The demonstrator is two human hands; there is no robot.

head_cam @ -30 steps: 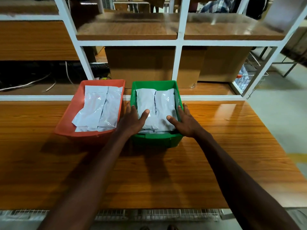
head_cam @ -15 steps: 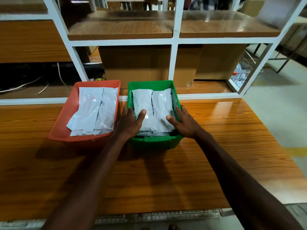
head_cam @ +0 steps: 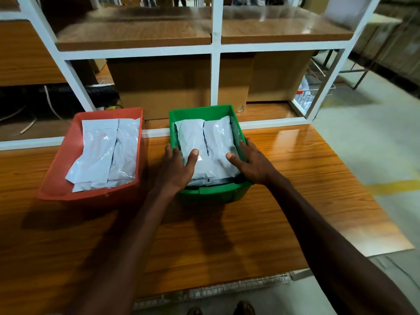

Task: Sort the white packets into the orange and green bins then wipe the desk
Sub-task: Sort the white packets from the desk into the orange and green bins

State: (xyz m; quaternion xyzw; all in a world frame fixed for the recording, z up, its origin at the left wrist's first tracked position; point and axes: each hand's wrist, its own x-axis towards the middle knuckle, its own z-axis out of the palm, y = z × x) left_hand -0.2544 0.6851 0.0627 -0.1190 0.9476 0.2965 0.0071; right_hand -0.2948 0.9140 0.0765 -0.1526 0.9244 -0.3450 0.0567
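Both hands clasp the green bin (head_cam: 205, 113) at its near corners. The left hand (head_cam: 176, 170) lays its thumb on the white packets (head_cam: 205, 151) inside, fingers down the outer wall. The right hand (head_cam: 251, 163) mirrors it. The orange bin (head_cam: 68, 160), just left, holds more white packets (head_cam: 106, 153), toward the desk's (head_cam: 284, 201) far edge.

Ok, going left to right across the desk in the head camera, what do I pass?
orange bin → left hand → green bin → right hand → bare desk
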